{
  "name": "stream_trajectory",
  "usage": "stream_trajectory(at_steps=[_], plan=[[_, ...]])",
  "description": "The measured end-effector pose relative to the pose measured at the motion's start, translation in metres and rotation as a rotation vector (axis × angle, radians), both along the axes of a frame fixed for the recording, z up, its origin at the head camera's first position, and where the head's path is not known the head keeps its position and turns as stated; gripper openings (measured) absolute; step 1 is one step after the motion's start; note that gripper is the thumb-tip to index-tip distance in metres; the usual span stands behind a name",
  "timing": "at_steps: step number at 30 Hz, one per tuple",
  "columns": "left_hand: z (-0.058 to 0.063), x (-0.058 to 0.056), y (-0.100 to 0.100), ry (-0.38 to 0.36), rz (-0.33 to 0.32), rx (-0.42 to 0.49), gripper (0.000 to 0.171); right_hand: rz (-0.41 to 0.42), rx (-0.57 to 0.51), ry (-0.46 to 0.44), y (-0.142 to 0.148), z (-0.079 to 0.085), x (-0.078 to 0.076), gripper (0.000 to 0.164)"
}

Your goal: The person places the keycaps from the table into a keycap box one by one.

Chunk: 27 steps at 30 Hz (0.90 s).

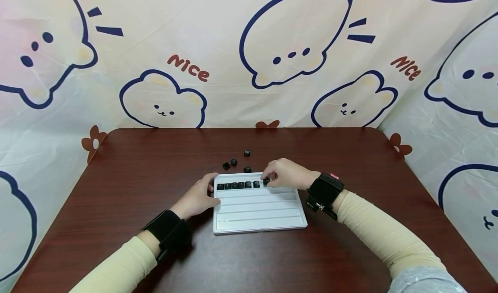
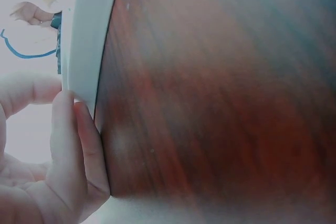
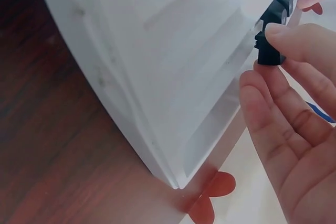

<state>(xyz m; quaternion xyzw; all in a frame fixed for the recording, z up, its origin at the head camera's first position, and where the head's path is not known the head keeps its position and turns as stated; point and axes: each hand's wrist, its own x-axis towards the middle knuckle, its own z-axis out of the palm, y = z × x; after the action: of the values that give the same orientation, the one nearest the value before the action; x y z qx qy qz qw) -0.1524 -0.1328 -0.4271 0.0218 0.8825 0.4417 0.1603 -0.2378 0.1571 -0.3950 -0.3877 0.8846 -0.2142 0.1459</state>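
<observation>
A white ridged tray (image 1: 260, 217) lies on the table, with a row of black keycaps (image 1: 234, 186) along its far groove. My left hand (image 1: 197, 199) grips the tray's left edge, its thumb on the rim; in the left wrist view the fingers (image 2: 65, 140) press against the side. My right hand (image 1: 289, 174) is over the far right part of the tray. Between thumb and finger it pinches a black keycap (image 3: 269, 51), at the right end of the row. Part of that keycap is hidden by the fingers in the head view.
Several loose black keycaps lie behind the tray, among them one keycap (image 1: 247, 153) farthest back and another keycap (image 1: 226, 166) to the left. The brown wooden table (image 1: 155, 163) reaches back to a patterned cloth (image 1: 225, 33).
</observation>
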Motion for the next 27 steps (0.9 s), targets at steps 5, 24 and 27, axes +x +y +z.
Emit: stream_trajectory(at_steps=[5, 24, 27], plan=[[0.0000, 0.0003, 0.0003, 0.002, -0.003, 0.003, 0.078, -0.008, 0.002, 0.002, -0.0008, -0.0054, 0.0008, 0.022], [-0.0014, -0.0006, 0.0004, 0.006, 0.003, -0.004, 0.078, -0.015, 0.005, 0.021, -0.0041, -0.0069, 0.0037, 0.020], [-0.0013, -0.0006, 0.0004, 0.006, 0.002, -0.003, 0.078, -0.016, -0.007, 0.022, -0.0039, -0.0069, 0.0041, 0.020]])
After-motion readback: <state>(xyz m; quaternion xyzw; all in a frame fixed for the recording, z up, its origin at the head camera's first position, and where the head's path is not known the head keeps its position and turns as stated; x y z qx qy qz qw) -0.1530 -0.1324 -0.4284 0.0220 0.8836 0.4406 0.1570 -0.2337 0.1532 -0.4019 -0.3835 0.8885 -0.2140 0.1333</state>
